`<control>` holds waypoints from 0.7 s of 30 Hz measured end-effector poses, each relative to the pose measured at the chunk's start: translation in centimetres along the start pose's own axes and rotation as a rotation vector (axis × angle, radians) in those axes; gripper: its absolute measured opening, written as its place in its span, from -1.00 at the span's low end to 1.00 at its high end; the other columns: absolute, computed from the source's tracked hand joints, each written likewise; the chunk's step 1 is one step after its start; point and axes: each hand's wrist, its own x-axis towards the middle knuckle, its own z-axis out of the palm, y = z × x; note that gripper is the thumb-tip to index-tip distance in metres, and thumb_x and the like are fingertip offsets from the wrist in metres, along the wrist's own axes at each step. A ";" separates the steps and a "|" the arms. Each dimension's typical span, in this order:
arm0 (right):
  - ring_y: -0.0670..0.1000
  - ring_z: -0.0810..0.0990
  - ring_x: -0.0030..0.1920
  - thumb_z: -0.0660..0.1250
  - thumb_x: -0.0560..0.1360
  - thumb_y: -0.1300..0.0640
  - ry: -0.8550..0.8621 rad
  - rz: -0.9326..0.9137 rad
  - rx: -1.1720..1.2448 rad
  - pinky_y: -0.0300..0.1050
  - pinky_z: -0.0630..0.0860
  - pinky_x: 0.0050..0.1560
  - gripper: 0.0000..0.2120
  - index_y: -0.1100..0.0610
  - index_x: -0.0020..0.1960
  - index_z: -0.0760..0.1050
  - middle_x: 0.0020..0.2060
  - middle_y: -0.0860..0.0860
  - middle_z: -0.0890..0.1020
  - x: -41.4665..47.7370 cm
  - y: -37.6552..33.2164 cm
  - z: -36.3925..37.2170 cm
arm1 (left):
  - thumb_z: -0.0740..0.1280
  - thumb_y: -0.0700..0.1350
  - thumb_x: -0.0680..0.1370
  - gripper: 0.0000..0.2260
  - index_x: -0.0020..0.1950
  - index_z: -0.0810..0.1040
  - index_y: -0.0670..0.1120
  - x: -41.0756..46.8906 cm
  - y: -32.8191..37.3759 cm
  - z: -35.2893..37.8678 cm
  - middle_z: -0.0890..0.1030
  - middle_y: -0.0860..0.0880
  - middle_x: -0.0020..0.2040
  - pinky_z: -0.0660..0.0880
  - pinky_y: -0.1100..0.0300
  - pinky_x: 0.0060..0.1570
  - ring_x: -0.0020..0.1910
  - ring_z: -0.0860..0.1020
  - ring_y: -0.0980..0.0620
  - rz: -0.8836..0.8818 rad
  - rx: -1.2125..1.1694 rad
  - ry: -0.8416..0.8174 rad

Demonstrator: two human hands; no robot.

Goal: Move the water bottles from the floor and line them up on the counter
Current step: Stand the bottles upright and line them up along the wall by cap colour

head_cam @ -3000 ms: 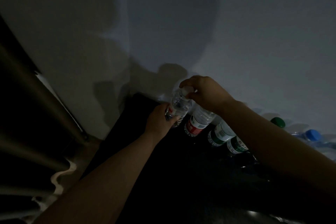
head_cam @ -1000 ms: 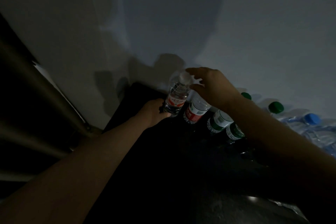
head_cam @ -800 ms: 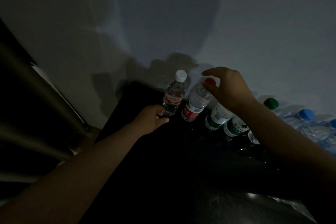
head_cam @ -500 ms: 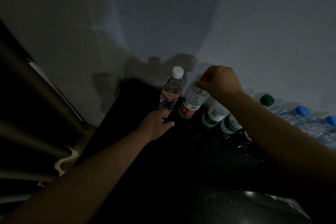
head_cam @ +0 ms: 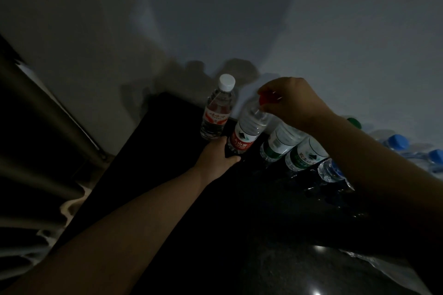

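Both hands had left the white-capped bottle (head_cam: 217,112), which stood alone at the left end of the row, in the middle of the frame, close to the wall (head_cam: 335,31). The left hand (head_cam: 215,159) had shifted right and now gripped the foot of the red-labelled bottle (head_cam: 247,130) just beside it. The right hand (head_cam: 291,100) pinched that bottle's red cap (head_cam: 266,98) from above. Further right on the dark tabletop (head_cam: 155,163) stood a green-labelled bottle (head_cam: 278,143), a second green-labelled one (head_cam: 305,154) and a blue-labelled bottle (head_cam: 332,171), their tops hidden behind the right forearm. At the right edge of the frame a green cap (head_cam: 354,122) and blue caps (head_cam: 396,141) showed above the arm.
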 end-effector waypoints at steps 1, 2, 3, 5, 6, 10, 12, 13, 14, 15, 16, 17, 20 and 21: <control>0.10 0.58 0.13 0.45 0.44 0.22 0.008 -0.012 0.001 0.00 0.49 0.19 -0.66 0.19 0.21 0.58 0.14 0.14 0.63 -0.1 0.1 0.0 | 0.46 -0.05 0.47 -0.38 0.45 0.31 -0.16 0.2 0.0 0.4 0.40 -0.14 0.42 0.36 0.07 0.35 0.39 0.40 -0.12 -0.005 -0.021 0.013; 0.10 0.58 0.13 0.45 0.44 0.23 0.016 -0.024 0.003 0.01 0.49 0.20 -0.65 0.20 0.21 0.58 0.15 0.14 0.63 -0.2 0.2 0.1 | 0.46 -0.07 0.46 -0.41 0.43 0.33 -0.16 0.4 0.0 0.8 0.42 -0.14 0.40 0.38 0.03 0.35 0.37 0.42 -0.12 -0.011 -0.045 0.024; 0.11 0.58 0.13 0.45 0.44 0.24 0.021 -0.037 0.006 0.01 0.49 0.20 -0.66 0.20 0.21 0.58 0.15 0.14 0.62 -0.4 0.3 0.2 | 0.46 -0.07 0.46 -0.44 0.40 0.36 -0.16 0.6 0.1 1.2 0.45 -0.14 0.37 0.41 0.00 0.33 0.35 0.44 -0.12 -0.019 -0.062 0.040; 0.11 0.58 0.13 0.45 0.44 0.25 0.020 -0.056 0.013 0.03 0.49 0.20 -0.66 0.21 0.21 0.58 0.15 0.14 0.62 -0.5 0.4 0.2 | 0.46 -0.08 0.46 -0.51 0.33 0.43 -0.18 1.0 0.4 1.7 0.51 -0.15 0.30 0.47 0.02 0.26 0.28 0.50 -0.11 -0.032 -0.077 0.095; 0.11 0.58 0.13 0.45 0.44 0.26 0.019 -0.066 0.014 0.03 0.49 0.20 -0.65 0.21 0.21 0.58 0.15 0.14 0.62 -0.5 0.4 0.2 | 0.47 -0.09 0.46 -0.55 0.28 0.46 -0.19 1.2 0.6 1.9 0.55 -0.15 0.25 0.50 0.05 0.21 0.23 0.54 -0.11 -0.032 -0.078 0.129; 0.10 0.57 0.16 0.44 0.44 0.27 0.005 -0.085 0.015 0.00 0.48 0.22 -0.65 0.21 0.23 0.57 0.17 0.14 0.61 -0.4 0.7 0.0 | 0.50 -0.11 0.42 -0.62 0.17 0.55 -0.22 1.9 1.2 2.3 0.63 -0.16 0.13 0.53 -0.01 0.17 0.13 0.60 -0.10 -0.024 -0.060 0.207; 0.09 0.56 0.18 0.44 0.45 0.27 0.001 -0.084 0.025 -0.01 0.47 0.23 -0.64 0.21 0.24 0.56 0.19 0.13 0.60 -0.4 0.8 0.0 | 0.50 -0.11 0.42 -0.62 0.17 0.56 -0.21 2.1 1.1 2.5 0.64 -0.15 0.14 0.53 -0.04 0.19 0.14 0.60 -0.09 -0.027 -0.067 0.211; 0.09 0.56 0.19 0.44 0.44 0.28 0.002 -0.083 0.033 -0.01 0.47 0.24 -0.63 0.21 0.24 0.56 0.19 0.14 0.59 -0.4 0.9 0.0 | 0.50 -0.11 0.42 -0.63 0.17 0.56 -0.21 2.1 1.1 2.6 0.64 -0.15 0.14 0.52 -0.04 0.19 0.15 0.60 -0.08 -0.028 -0.074 0.213; 0.10 0.55 0.20 0.44 0.44 0.28 0.003 -0.085 0.041 -0.01 0.47 0.24 -0.63 0.21 0.25 0.56 0.20 0.14 0.59 -0.5 0.9 0.1 | 0.50 -0.11 0.42 -0.63 0.16 0.56 -0.21 2.1 1.1 2.8 0.64 -0.15 0.13 0.52 -0.04 0.20 0.15 0.60 -0.08 -0.029 -0.080 0.216; 0.11 0.55 0.20 0.44 0.44 0.29 0.003 -0.087 0.048 0.00 0.46 0.25 -0.62 0.22 0.25 0.56 0.20 0.15 0.59 -0.5 1.0 0.1 | 0.50 -0.10 0.43 -0.64 0.16 0.56 -0.22 2.2 1.1 2.9 0.64 -0.15 0.14 0.52 -0.05 0.20 0.16 0.59 -0.08 -0.028 -0.083 0.219; 0.11 0.55 0.21 0.44 0.44 0.29 0.003 -0.089 0.055 0.01 0.46 0.25 -0.62 0.22 0.25 0.56 0.20 0.15 0.59 -0.5 1.0 0.2 | 0.49 -0.10 0.44 -0.65 0.16 0.56 -0.22 2.2 1.0 3.1 0.64 -0.15 0.14 0.52 -0.05 0.20 0.16 0.59 -0.09 -0.028 -0.080 0.226; 0.11 0.55 0.20 0.44 0.44 0.29 0.004 -0.090 0.064 0.02 0.46 0.25 -0.62 0.22 0.25 0.56 0.20 0.15 0.59 -0.4 1.1 0.3 | 0.48 -0.09 0.45 -0.66 0.15 0.56 -0.22 2.1 1.0 3.2 0.63 -0.15 0.13 0.52 -0.04 0.20 0.16 0.59 -0.09 -0.030 -0.069 0.238; 0.11 0.55 0.20 0.47 0.41 0.29 0.021 -0.086 0.083 0.02 0.46 0.26 -0.61 0.21 0.23 0.58 0.19 0.13 0.60 -0.3 1.3 0.5 | 0.44 -0.09 0.48 -0.72 0.12 0.57 -0.19 2.1 0.7 3.2 0.64 -0.13 0.09 0.52 -0.02 0.18 0.13 0.59 -0.07 -0.030 -0.013 0.272; 0.11 0.55 0.19 0.48 0.39 0.28 0.026 -0.085 0.084 0.01 0.46 0.25 -0.60 0.20 0.22 0.58 0.18 0.13 0.60 -0.2 1.3 0.5 | 0.44 -0.09 0.48 -0.71 0.14 0.57 -0.19 2.0 0.6 3.2 0.64 -0.13 0.10 0.52 -0.02 0.18 0.14 0.59 -0.07 -0.021 0.000 0.266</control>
